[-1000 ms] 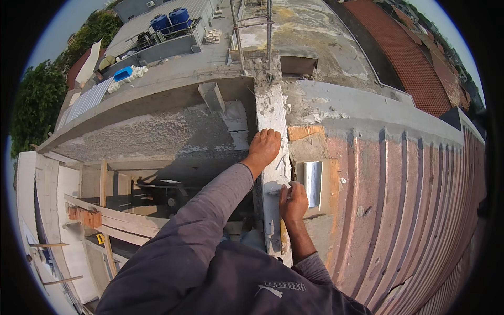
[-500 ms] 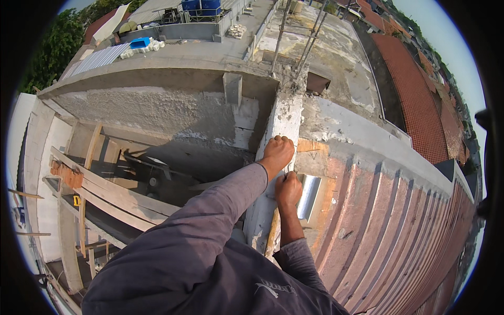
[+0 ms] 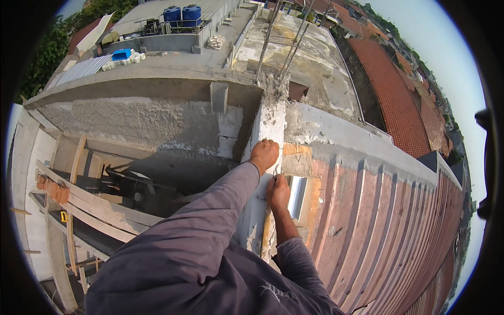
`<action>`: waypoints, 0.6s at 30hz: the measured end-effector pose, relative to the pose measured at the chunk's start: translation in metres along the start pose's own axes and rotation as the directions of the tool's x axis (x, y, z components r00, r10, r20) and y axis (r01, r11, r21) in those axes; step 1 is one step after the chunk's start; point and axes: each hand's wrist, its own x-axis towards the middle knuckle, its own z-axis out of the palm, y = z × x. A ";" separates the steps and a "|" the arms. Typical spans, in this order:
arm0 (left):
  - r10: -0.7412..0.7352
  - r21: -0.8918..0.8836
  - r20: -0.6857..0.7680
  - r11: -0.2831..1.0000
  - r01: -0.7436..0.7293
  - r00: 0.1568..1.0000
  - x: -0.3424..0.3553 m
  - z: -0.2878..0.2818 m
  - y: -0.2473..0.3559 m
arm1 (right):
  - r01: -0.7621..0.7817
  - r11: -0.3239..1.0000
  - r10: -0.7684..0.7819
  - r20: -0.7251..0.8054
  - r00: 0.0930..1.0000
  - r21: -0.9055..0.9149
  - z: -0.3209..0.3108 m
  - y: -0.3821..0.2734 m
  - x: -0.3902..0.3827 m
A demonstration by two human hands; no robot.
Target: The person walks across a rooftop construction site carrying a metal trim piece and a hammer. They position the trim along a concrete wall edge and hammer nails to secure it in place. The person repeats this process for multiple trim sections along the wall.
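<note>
My left hand [image 3: 264, 156] rests on the white-coated top of a narrow wall [image 3: 271, 122], its fingers curled closed. Just nearer to me, on the right edge of that wall, my right hand [image 3: 278, 194] is closed in a pinch. A thin dark bit shows at its fingertips, too small to name. What the left fingers hold, if anything, is hidden. Right beside my right hand lies a shiny bent metal sheet [image 3: 297, 197] on a wooden board [image 3: 297, 158]. A wooden strip [image 3: 266, 234] runs along the wall below my right wrist.
Corrugated reddish roofing [image 3: 367, 226] slopes away to the right, under a grey cement ledge [image 3: 362, 137]. To the left the wall drops into an open space crossed by wooden planks [image 3: 105, 205]. Upright rods [image 3: 269, 44] rise at the wall's far end. Blue tanks [image 3: 191, 16] stand farther off.
The whole view has shifted, so the scene sits farther left and slightly lower. Both hands stay at nearly the same spot on the wall, still closed.
</note>
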 end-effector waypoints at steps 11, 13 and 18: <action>0.231 -0.610 0.607 -0.478 0.632 0.760 -0.066 -0.005 0.003 | -0.167 0.900 0.167 0.037 0.985 0.401 -0.008 0.028 0.007; 0.310 -0.535 0.542 -0.589 0.605 0.781 -0.091 -0.010 0.006 | -0.260 0.825 0.256 0.078 0.963 0.502 -0.020 0.022 -0.002; 0.380 -0.501 0.514 -0.594 0.629 0.769 -0.119 -0.023 0.006 | -0.393 0.634 0.318 0.238 0.918 0.666 -0.054 -0.006 -0.043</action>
